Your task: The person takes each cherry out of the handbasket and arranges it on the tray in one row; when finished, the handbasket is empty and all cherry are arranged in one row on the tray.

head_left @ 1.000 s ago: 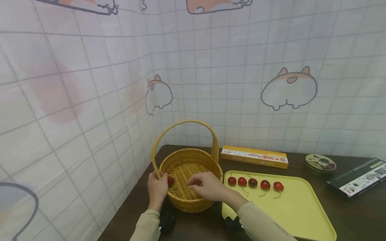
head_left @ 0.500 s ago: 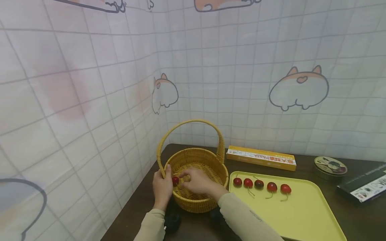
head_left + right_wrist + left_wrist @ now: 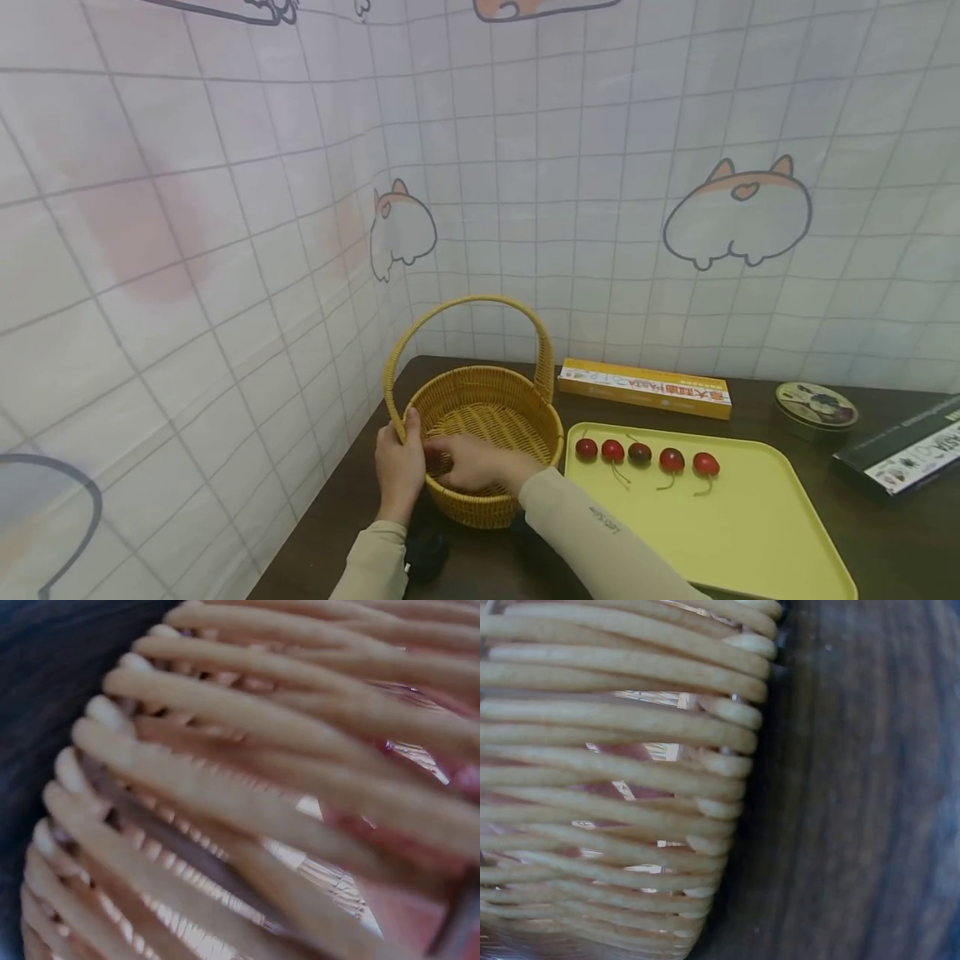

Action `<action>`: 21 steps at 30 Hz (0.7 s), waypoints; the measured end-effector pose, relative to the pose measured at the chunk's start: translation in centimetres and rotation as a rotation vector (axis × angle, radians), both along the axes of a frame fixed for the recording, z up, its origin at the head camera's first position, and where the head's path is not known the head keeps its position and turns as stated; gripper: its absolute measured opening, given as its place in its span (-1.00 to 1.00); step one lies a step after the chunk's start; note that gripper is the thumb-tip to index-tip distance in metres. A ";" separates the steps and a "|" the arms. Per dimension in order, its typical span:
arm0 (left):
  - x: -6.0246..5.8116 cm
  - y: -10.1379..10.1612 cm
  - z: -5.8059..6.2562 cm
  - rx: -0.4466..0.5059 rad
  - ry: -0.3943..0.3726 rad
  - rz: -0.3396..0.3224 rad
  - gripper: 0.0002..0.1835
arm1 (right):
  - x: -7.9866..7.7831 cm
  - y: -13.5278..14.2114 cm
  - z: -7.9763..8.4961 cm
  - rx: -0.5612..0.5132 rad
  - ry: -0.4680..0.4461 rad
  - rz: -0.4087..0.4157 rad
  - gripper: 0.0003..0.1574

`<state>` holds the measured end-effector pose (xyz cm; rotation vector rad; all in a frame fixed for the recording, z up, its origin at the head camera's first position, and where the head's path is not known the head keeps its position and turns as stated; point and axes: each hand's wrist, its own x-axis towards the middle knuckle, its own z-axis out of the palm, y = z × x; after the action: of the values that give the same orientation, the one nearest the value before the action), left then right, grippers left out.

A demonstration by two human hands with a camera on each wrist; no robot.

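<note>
A yellow wicker basket [image 3: 480,512] with a tall arched handle stands upright on the table. At its left side, my left hand [image 3: 400,467] grips the rim by the foot of the handle. My right hand [image 3: 482,461] is inside the basket, close to the left one. Between its curled thumb and fingers shows a dark red patch of a cherry [image 3: 441,461]; the rest of that cherry is hidden. Woven strands of the basket [image 3: 615,716] fill much of the left wrist view. In the right wrist view the basket wall [image 3: 225,787] covers both hands, apart from reddish glimpses through the gaps.
Right of the basket lies a yellow tray [image 3: 742,533] with a row of several cherries [image 3: 671,460] along its far side. Behind it sit an orange pasta box [image 3: 645,390], a round tin [image 3: 816,408] and a dark box [image 3: 907,446]. Patterned curtains hang behind and left.
My right hand has moved left and down inside the basket, reaching the cherry beside my left hand and covering most of it. The left hand keeps its grip on the rim.
</note>
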<state>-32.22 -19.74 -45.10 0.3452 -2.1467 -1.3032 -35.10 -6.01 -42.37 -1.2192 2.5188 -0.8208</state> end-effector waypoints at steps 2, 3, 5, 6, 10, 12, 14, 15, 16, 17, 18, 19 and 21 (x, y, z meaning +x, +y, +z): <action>0.0 -0.1 0.0 0.000 -0.004 0.001 -0.39 | 0.1 0.0 -0.2 0.008 0.013 0.007 -0.44; 0.0 -0.1 0.0 -0.003 -0.008 0.000 -0.39 | 0.2 0.0 -0.2 0.010 0.021 0.006 -0.49; 0.1 -0.2 0.0 -0.003 -0.014 -0.003 -0.39 | 0.3 0.0 -0.3 0.016 0.047 -0.002 -0.57; 0.0 -0.2 0.0 -0.002 -0.015 -0.004 -0.39 | 0.3 0.0 -0.3 0.023 0.066 -0.006 -0.62; 0.0 -0.2 0.0 -0.003 -0.017 -0.006 -0.39 | 0.4 0.1 -0.3 0.015 0.083 -0.010 -0.68; 0.0 -0.3 -0.1 -0.008 -0.019 -0.008 -0.38 | 0.4 0.2 -0.3 0.012 0.099 -0.001 -0.69; 0.0 -0.2 -0.1 -0.010 -0.020 -0.010 -0.38 | 0.3 0.3 -0.3 0.002 0.115 0.012 -0.69; 0.0 -0.3 -0.1 -0.007 -0.019 -0.011 -0.38 | 0.3 0.3 -0.3 -0.003 0.119 0.020 -0.69; 0.0 -0.3 -0.1 -0.006 -0.019 -0.012 -0.37 | 0.3 0.4 -0.3 -0.006 0.127 0.022 -0.70; 0.0 -0.2 0.0 -0.006 -0.019 -0.012 -0.38 | 0.3 0.4 -0.3 -0.012 0.129 0.023 -0.69; 0.0 -0.3 0.0 -0.005 -0.018 -0.012 -0.38 | 0.3 0.5 -0.3 -0.017 0.124 0.019 -0.69; 0.0 -0.2 0.0 -0.006 -0.018 -0.014 -0.38 | 0.3 0.6 -0.2 -0.021 0.119 0.013 -0.69; 0.1 -0.2 0.0 -0.010 -0.020 -0.011 -0.39 | 0.3 0.7 0.0 -0.024 0.103 -0.007 -0.66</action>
<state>-32.16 -19.98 -45.12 0.3437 -2.1738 -1.2999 -34.78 -5.32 -42.42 -1.2931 2.6028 -0.8118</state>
